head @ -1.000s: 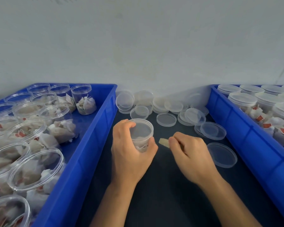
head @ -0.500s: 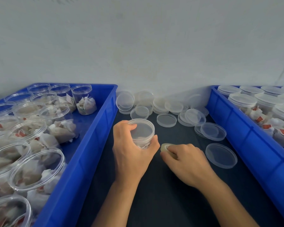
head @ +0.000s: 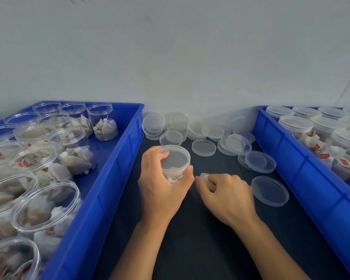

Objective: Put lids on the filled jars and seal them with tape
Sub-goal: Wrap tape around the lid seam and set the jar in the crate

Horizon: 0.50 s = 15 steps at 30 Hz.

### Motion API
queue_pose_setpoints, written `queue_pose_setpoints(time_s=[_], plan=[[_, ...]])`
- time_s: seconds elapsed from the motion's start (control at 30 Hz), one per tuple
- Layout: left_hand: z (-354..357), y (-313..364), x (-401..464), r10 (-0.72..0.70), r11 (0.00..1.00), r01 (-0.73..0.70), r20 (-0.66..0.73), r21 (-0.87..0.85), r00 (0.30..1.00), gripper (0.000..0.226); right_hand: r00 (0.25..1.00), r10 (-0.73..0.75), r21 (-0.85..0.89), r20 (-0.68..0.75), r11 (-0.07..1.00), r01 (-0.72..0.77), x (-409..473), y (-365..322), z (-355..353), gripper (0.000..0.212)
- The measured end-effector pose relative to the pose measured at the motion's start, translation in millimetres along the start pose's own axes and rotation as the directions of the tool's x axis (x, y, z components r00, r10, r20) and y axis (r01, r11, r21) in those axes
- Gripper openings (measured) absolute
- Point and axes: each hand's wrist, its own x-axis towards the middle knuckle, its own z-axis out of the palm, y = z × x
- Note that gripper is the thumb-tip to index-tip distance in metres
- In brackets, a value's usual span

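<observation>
So the jar (head: 175, 164) being worked on sits on the dark table (head: 200, 239) between the two bins, lid already on. The left hand (head: 162, 186) wraps around it, fingers curled over the rim, probably to keep it from spinning. The right hand (head: 226, 196) pinches a small roll of tape (head: 207, 178) right beside the jar's side, looks like it's about to start a strip there. Loose lids (head: 203, 147) are piled against the wall within easy reach. Open filled jars wait in the left bin (head: 109, 178), lidded ones sit in the right bin (head: 303, 168), so it flows left to right.
</observation>
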Motion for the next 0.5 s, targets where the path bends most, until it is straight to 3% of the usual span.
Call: queue_pose_setpoints(time_s=[0.17, 0.5], plan=[[1, -2, -3, -0.006, 0.999, 0.007, 0.016, -0.043, 1.0, 0.059, 1.0, 0.013, 0.024, -0.029, 1.0, -0.013, 1, 0, 4, 0.052], [0, 0, -2, -0.063, 0.998, 0.063, 0.019, 0.013, 0.998, 0.058, 0.999, 0.019, -0.168, 0.04, 0.986, -0.012, -4, 0, 11, 0.057]])
